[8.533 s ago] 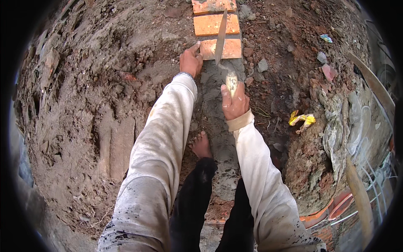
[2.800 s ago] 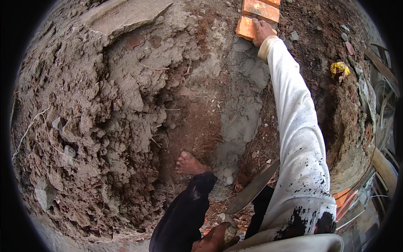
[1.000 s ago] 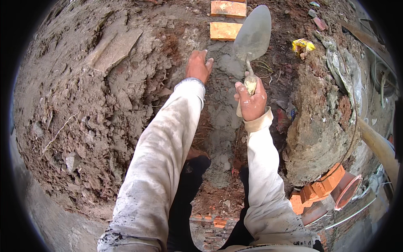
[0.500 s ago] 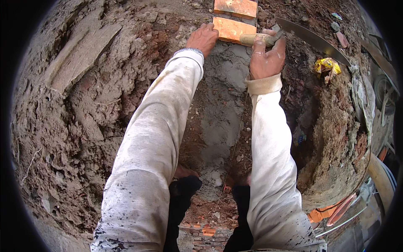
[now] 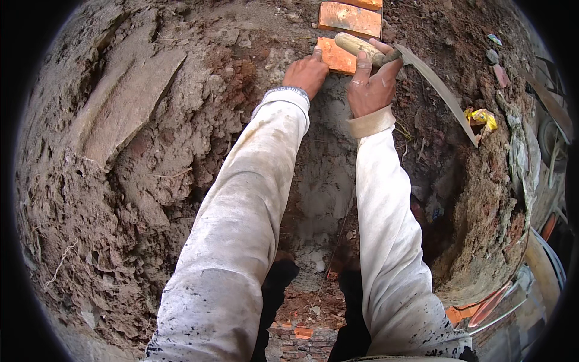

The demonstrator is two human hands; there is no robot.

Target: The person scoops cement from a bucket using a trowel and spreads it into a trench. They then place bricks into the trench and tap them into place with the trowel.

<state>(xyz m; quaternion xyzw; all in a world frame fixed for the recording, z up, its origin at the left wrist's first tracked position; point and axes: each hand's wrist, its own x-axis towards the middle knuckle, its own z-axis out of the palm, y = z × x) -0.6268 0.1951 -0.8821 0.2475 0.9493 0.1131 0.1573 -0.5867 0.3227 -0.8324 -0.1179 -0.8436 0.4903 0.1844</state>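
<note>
An orange brick lies across the strip of wet grey mortar, at the near end of a row. My left hand grips its left end, the index finger on top. In my right hand is a trowel with a wooden handle, its long metal blade pointing right and toward me. The handle overlaps the right end of the brick, and my right fingers are close to that end; whether they touch it I cannot tell. Just beyond lies another orange brick.
Rough earth banks rise on both sides of the mortar strip. A thin string runs along its right side. On the right are a yellow crumpled wrapper and pale plastic sheeting. Brickwork shows below, between my legs.
The trowel has turned in my right hand, so its blade now slopes more steeply toward me. The view has shifted a little, and my left hand stays on the brick's left end.
</note>
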